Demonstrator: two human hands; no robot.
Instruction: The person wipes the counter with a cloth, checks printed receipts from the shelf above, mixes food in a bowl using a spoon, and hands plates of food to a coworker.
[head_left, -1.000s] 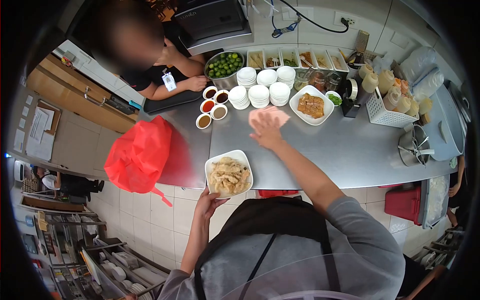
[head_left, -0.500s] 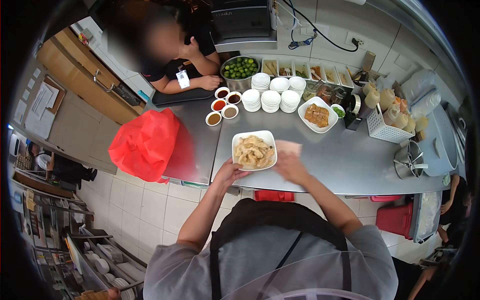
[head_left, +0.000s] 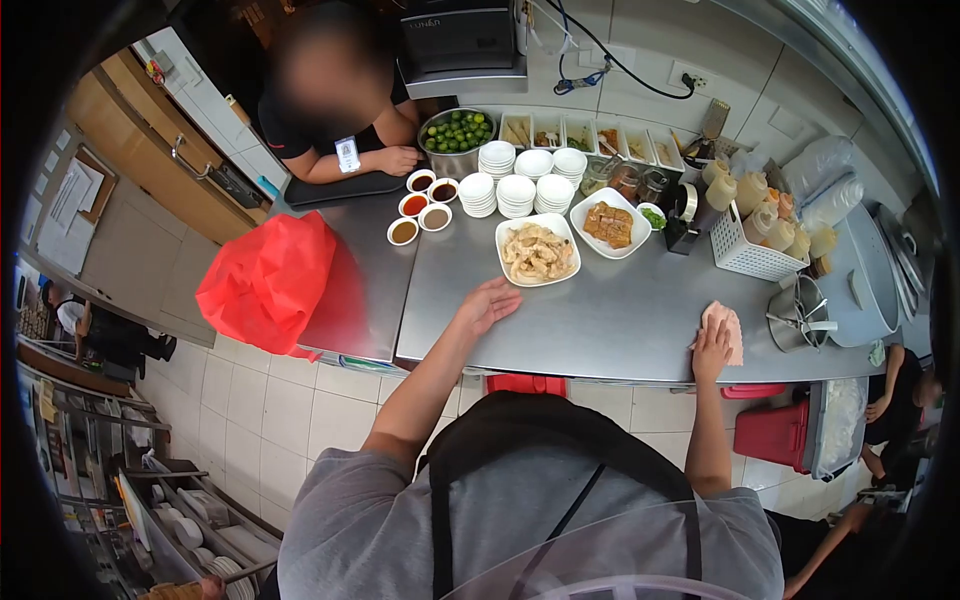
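One square white plate [head_left: 503, 235] of pale battered pieces [head_left: 537, 252] sits on the steel counter [head_left: 600, 320]. Just in front of it, the left hand [head_left: 490, 305] is held palm upward, fingers extended toward its near edge and grasping nothing; whether the fingertips touch the rim cannot be told. Well to the plate's right, the right hand [head_left: 712, 345] lies palm down, fingers stretched flat over one pink cloth [head_left: 735, 325], its forearm reaching straight out. Just beside the plate, to its right, is a second plate [head_left: 618, 252] with browned food [head_left: 608, 225]. Behind it stand six stacks of small white dishes [head_left: 516, 195]. To its left are five sauce cups [head_left: 403, 232] and, farther out, one red bag [head_left: 270, 280].
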